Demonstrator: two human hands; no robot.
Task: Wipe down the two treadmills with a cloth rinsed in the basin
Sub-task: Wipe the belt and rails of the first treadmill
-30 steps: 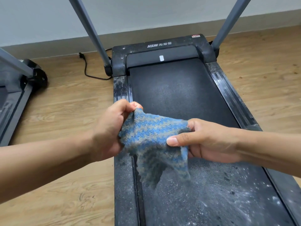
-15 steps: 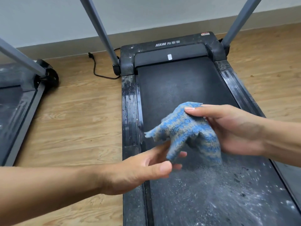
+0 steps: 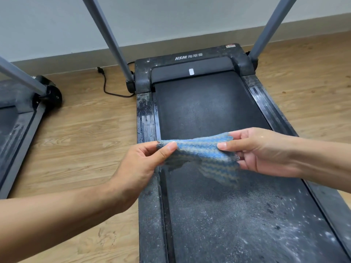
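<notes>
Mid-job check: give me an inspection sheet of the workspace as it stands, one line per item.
Surface: treadmill belt dark at the far end, speckled with whitish dust at the near end; side rails dusty.
Job's things: blue striped cloth stretched between both hands above the belt; second treadmill at the left edge, dusty; basin not in view.
Clutter: nothing seen.
Grippers: left hand pinches the cloth's left edge; right hand pinches its right edge.
Cables: black power cord lies on the floor by the left upright.
Surroundings: wood floor, pale wall.
</notes>
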